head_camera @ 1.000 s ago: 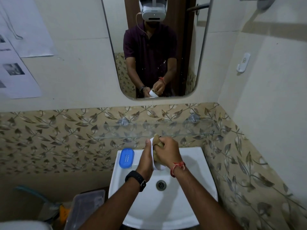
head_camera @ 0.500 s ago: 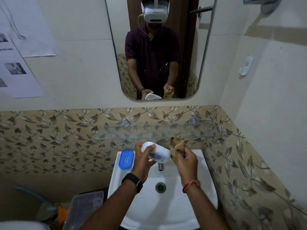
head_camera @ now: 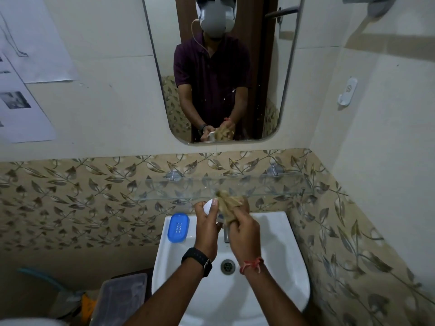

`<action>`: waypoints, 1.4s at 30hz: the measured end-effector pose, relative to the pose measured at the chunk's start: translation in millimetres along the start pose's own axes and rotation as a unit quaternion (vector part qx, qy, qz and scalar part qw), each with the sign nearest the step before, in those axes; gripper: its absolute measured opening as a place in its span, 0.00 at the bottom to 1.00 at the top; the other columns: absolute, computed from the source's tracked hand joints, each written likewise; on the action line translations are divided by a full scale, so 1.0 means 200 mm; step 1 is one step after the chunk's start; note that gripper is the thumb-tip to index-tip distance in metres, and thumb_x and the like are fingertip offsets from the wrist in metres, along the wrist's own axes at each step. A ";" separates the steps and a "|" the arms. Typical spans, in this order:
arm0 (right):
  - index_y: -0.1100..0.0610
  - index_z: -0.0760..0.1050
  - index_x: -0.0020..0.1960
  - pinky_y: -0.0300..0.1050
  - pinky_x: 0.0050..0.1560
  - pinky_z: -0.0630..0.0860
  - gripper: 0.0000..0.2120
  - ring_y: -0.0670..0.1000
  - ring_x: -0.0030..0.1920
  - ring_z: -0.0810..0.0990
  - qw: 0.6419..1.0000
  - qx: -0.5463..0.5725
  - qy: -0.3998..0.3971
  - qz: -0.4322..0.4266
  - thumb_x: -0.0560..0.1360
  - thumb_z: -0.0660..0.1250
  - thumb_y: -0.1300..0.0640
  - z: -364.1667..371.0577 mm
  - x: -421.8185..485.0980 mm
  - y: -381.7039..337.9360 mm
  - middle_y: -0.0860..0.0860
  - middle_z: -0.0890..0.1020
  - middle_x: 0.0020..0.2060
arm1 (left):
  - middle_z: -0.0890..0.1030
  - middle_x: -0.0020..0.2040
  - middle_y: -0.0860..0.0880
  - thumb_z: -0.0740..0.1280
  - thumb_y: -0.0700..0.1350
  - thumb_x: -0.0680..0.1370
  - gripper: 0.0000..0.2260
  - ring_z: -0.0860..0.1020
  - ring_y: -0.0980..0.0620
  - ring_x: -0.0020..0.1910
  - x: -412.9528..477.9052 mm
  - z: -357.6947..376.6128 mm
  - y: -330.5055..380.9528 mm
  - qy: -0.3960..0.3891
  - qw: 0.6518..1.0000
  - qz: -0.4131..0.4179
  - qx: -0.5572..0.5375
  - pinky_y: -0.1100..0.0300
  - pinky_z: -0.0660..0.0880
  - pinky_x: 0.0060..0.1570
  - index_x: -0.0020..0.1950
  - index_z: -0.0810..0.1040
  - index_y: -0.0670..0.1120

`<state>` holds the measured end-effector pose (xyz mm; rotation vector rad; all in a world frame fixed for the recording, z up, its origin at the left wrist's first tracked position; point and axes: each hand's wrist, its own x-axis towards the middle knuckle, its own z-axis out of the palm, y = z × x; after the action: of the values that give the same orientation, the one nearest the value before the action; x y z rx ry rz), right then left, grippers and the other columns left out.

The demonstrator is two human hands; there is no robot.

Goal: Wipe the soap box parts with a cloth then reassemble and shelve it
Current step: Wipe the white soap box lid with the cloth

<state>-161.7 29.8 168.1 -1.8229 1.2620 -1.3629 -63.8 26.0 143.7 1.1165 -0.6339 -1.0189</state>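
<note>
My left hand (head_camera: 207, 228) grips the white soap box part (head_camera: 208, 205) above the back of the white sink (head_camera: 270, 267); only its rounded top shows past my thumb. My right hand (head_camera: 243, 234) clutches a crumpled tan cloth (head_camera: 229, 203) pressed against that white part. The blue perforated soap box tray (head_camera: 178, 227) lies flat on the sink's back left corner, apart from both hands. A clear glass shelf (head_camera: 270, 187) runs along the tiled wall just behind my hands.
The tap (head_camera: 226, 235) stands under my hands, the drain (head_camera: 227, 266) below it. A mirror (head_camera: 219, 67) hangs above the shelf. A lidded plastic bin (head_camera: 120, 300) sits on the floor left of the sink. The right wall (head_camera: 376, 161) is close.
My hands came apart half a second ago, showing the white part and cloth separately; now they are together again, with the cloth pressed onto the white part.
</note>
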 end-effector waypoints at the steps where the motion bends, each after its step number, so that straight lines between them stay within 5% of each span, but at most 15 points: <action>1: 0.55 0.81 0.55 0.31 0.50 0.77 0.20 0.45 0.49 0.83 1.000 0.002 -0.015 -0.025 0.73 0.58 0.71 0.02 -0.01 -0.02 0.48 0.85 0.49 | 0.82 0.55 0.43 0.64 0.56 0.82 0.14 0.83 0.51 0.50 0.00 0.00 0.00 0.001 1.000 -0.004 -0.008 0.51 0.80 0.52 0.61 0.69 0.49; 7: 0.61 0.82 0.55 0.41 0.51 0.79 0.19 0.54 0.52 0.83 0.998 -0.013 0.032 0.053 0.72 0.59 0.74 -0.01 0.03 0.07 0.54 0.86 0.51 | 0.80 0.57 0.45 0.63 0.53 0.83 0.07 0.82 0.50 0.51 0.01 -0.04 0.00 0.019 0.999 0.003 -0.025 0.50 0.80 0.54 0.57 0.70 0.52; 13: 0.58 0.82 0.57 0.41 0.59 0.78 0.21 0.47 0.55 0.81 0.997 -0.008 -0.040 -0.065 0.72 0.60 0.74 0.08 0.00 -0.03 0.51 0.85 0.53 | 0.83 0.53 0.46 0.63 0.55 0.83 0.09 0.83 0.52 0.51 -0.01 -0.03 -0.01 0.010 1.000 -0.002 -0.024 0.54 0.80 0.50 0.58 0.72 0.51; 15: 0.58 0.82 0.57 0.42 0.57 0.79 0.20 0.50 0.54 0.82 1.000 -0.006 -0.012 -0.018 0.73 0.60 0.73 0.06 0.03 0.02 0.52 0.85 0.53 | 0.82 0.55 0.47 0.62 0.55 0.83 0.08 0.83 0.53 0.52 0.00 -0.04 -0.01 0.012 1.000 0.000 -0.024 0.54 0.81 0.52 0.57 0.72 0.52; 18: 0.53 0.82 0.58 0.30 0.50 0.76 0.16 0.48 0.53 0.81 0.986 0.074 0.034 0.146 0.77 0.62 0.66 0.03 0.06 0.12 0.49 0.85 0.54 | 0.79 0.59 0.45 0.61 0.54 0.84 0.07 0.81 0.48 0.56 0.00 -0.06 -0.01 0.016 0.998 -0.011 -0.064 0.53 0.81 0.53 0.58 0.71 0.52; 21: 0.49 0.82 0.59 0.47 0.50 0.82 0.19 0.52 0.52 0.84 0.923 0.260 0.045 0.280 0.77 0.60 0.66 0.06 0.06 0.16 0.51 0.86 0.54 | 0.80 0.61 0.42 0.64 0.56 0.80 0.16 0.81 0.43 0.61 -0.02 -0.04 0.01 0.020 0.989 -0.043 -0.142 0.46 0.80 0.58 0.63 0.72 0.50; 24: 0.46 0.83 0.57 0.46 0.44 0.83 0.20 0.51 0.51 0.86 0.893 0.339 0.064 0.291 0.77 0.61 0.66 0.06 0.10 0.12 0.48 0.87 0.51 | 0.80 0.66 0.40 0.65 0.57 0.77 0.22 0.79 0.41 0.66 -0.04 -0.05 0.02 -0.004 0.989 -0.056 -0.133 0.46 0.75 0.64 0.67 0.75 0.47; 30: 0.51 0.85 0.52 0.44 0.34 0.81 0.20 0.51 0.41 0.86 0.861 0.376 0.094 0.331 0.76 0.59 0.69 0.02 0.20 0.09 0.51 0.88 0.43 | 0.83 0.63 0.45 0.66 0.53 0.81 0.18 0.79 0.44 0.64 -0.03 -0.10 0.01 -0.057 0.998 -0.008 -0.033 0.49 0.75 0.64 0.64 0.77 0.43; 36: 0.63 0.82 0.52 0.51 0.40 0.80 0.15 0.59 0.40 0.84 0.843 0.388 0.007 0.372 0.75 0.59 0.72 0.08 0.04 0.05 0.61 0.86 0.43 | 0.84 0.59 0.41 0.66 0.52 0.80 0.15 0.83 0.44 0.59 -0.03 -0.10 -0.02 -0.067 0.998 0.005 0.007 0.53 0.81 0.54 0.60 0.75 0.43; 39: 0.67 0.80 0.50 0.51 0.38 0.80 0.09 0.60 0.38 0.81 0.823 0.408 0.046 0.392 0.77 0.60 0.71 0.02 0.12 0.06 0.63 0.83 0.41 | 0.86 0.57 0.46 0.66 0.52 0.82 0.10 0.83 0.50 0.58 -0.04 -0.14 -0.03 -0.075 0.997 0.010 0.032 0.61 0.80 0.53 0.57 0.76 0.47; 42: 0.64 0.81 0.50 0.57 0.43 0.79 0.12 0.60 0.41 0.81 0.851 0.353 0.051 0.387 0.75 0.60 0.71 0.01 0.16 0.06 0.66 0.83 0.46 | 0.87 0.50 0.50 0.66 0.53 0.80 0.07 0.83 0.57 0.50 -0.05 -0.14 -0.04 -0.072 0.995 0.015 0.069 0.66 0.78 0.48 0.51 0.77 0.50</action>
<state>-162.1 -4.6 170.7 -0.6253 1.1285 -1.2016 -47.7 45.1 127.2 1.1561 -0.8446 -1.0497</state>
